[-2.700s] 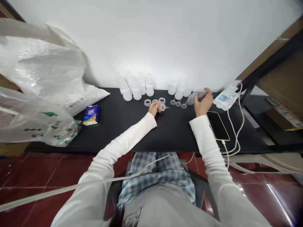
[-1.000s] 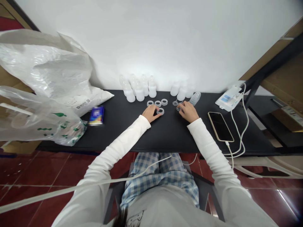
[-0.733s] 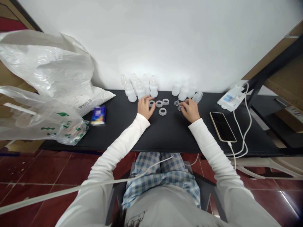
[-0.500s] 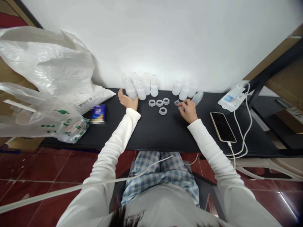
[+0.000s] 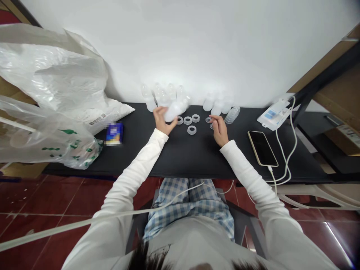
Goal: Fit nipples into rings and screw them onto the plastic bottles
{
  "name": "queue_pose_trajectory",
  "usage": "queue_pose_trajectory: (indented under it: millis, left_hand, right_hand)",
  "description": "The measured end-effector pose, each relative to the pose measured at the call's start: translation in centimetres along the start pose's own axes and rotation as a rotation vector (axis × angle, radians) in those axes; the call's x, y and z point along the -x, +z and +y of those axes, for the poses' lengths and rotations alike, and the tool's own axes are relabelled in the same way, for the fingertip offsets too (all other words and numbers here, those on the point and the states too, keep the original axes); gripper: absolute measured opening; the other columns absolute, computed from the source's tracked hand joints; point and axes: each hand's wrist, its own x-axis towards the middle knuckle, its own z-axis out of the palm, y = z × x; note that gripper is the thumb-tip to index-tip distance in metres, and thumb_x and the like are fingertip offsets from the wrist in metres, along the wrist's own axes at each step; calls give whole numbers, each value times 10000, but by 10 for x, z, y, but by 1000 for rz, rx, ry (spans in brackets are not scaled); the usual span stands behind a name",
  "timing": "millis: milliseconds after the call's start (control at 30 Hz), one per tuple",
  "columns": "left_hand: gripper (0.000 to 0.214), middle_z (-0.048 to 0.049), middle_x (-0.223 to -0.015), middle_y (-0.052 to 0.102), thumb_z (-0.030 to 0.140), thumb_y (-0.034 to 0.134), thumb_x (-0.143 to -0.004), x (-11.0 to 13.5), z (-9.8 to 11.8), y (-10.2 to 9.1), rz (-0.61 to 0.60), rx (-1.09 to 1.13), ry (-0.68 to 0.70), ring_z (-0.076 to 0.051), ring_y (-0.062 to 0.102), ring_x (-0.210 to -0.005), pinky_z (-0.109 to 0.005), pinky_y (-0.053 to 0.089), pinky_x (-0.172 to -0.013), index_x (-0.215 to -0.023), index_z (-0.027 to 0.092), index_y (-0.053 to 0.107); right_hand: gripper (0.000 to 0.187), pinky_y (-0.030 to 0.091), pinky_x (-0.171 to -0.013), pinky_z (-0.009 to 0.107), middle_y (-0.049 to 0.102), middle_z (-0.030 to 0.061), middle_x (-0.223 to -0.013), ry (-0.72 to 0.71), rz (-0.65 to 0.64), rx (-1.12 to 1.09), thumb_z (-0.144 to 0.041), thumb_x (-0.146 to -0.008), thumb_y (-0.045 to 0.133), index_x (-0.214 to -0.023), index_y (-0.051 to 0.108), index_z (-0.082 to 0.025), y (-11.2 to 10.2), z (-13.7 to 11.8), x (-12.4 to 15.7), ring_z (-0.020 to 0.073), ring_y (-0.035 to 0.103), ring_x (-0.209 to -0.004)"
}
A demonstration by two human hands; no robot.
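My left hand (image 5: pixel 162 120) grips a white plastic bottle (image 5: pixel 174 108), lifted and tilted above the black table (image 5: pixel 197 157). Behind it, a row of white bottles (image 5: pixel 157 95) stands against the wall. Several clear plastic rings (image 5: pixel 191 129) lie on the table between my hands. My right hand (image 5: pixel 218 128) rests by small clear nipples (image 5: pixel 208 120), fingers pinched on one of them. A clear cap stack (image 5: pixel 233 114) lies on its side just right of that hand, near more bottles (image 5: pixel 216 105).
Large plastic bags (image 5: pixel 50 108) fill the table's left end, with a blue packet (image 5: pixel 113 133) beside them. A phone (image 5: pixel 262 147) on a white cable (image 5: pixel 282 165) and a white power strip (image 5: pixel 274 113) lie at the right. Cardboard boxes (image 5: pixel 340 97) stand at the far right.
My left hand left the rings, reached left to the bottle row, took one bottle and brought it back over the rings. My right hand stayed at the small nipples.
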Motion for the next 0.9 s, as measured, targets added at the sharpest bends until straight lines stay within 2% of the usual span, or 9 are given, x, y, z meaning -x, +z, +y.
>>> queue_pose_trajectory:
  millis: [100, 167, 267, 433, 567, 633, 733, 833, 900]
  left_hand:
    - [400, -131, -1204, 596, 485, 752, -796, 6, 19, 9, -392, 3, 198, -322, 573, -1238, -518, 445, -1106, -1098, 231, 686]
    - [284, -116, -1204, 612, 459, 670, -872, 9, 30, 15, -525, 47, 293, -307, 587, -1242, -511, 453, -1106, -1082, 275, 722]
    - [294, -102, -1200, 634, 502, 640, -890, 10, 43, 22, -569, 133, 298, -296, 589, -1254, -508, 440, -1118, -1090, 303, 722]
    - [613, -119, -1193, 667, 675, 773, -688, 7, 52, 29, -494, 258, 128, -326, 600, -1215, -537, 443, -1079, -1128, 265, 658]
    - [710, -96, -1116, 692, 787, 750, -601, 10, 56, 38, -463, 285, -29, -303, 640, -1105, -453, 478, -1018, -1055, 248, 660]
    - [695, -84, -1055, 695, 847, 598, -705, 10, 58, 42, -349, 324, -149, -262, 656, -1022, -390, 496, -963, -1023, 232, 661]
    - [711, -62, -900, 675, 838, 323, -862, 7, 55, 45, -123, 370, -310, -216, 647, -908, -345, 505, -894, -922, 212, 653]
    - [707, -42, -815, 646, 849, 339, -848, 2, 46, 42, -47, 341, -348, -207, 632, -877, -343, 508, -897, -849, 207, 636]
    - [700, -40, -826, 649, 859, 374, -827, -1, 40, 40, -32, 311, -346, -207, 636, -892, -342, 509, -917, -851, 209, 635]
  right_hand:
    - [592, 467, -580, 333, 586, 3, -746, 225, -29, -321, -735, -945, 305, -1185, 527, -242, 11, -4, 1, 171, 556, -621]
    - [590, 384, -460, 295, 503, -47, -606, 345, -30, -438, -807, -882, 367, -1021, 502, -250, 16, -5, 0, 142, 480, -487]
    - [577, 245, -361, 251, 377, -90, -507, 460, 10, -517, -838, -827, 444, -804, 379, -265, 19, -5, -3, 89, 329, -379]
    - [598, 160, -345, 243, 221, -109, -452, 567, 82, -605, -836, -818, 464, -713, 296, -272, 22, 0, -6, 67, 182, -362]
    - [563, 239, -368, 257, 270, -74, -506, 421, 176, -458, -790, -875, 407, -696, 341, -261, 22, 3, -7, 94, 267, -412]
    - [493, 385, -453, 278, 428, -30, -593, 266, 175, -319, -717, -903, 453, -749, 449, -248, 19, 2, -8, 129, 430, -516]
    - [332, 541, -744, 372, 658, 72, -992, -1, 45, -128, -574, -916, 554, -958, 581, -246, 11, -2, -10, 224, 632, -892]
    - [261, 475, -1008, 514, 599, 120, -1340, -180, -122, 33, -441, -972, 481, -1119, 594, -258, 4, -7, -10, 298, 558, -1264]
    - [362, 426, -1069, 553, 508, 143, -1466, -217, -155, 63, -438, -968, 479, -1275, 527, -253, 3, -9, -8, 316, 467, -1385]
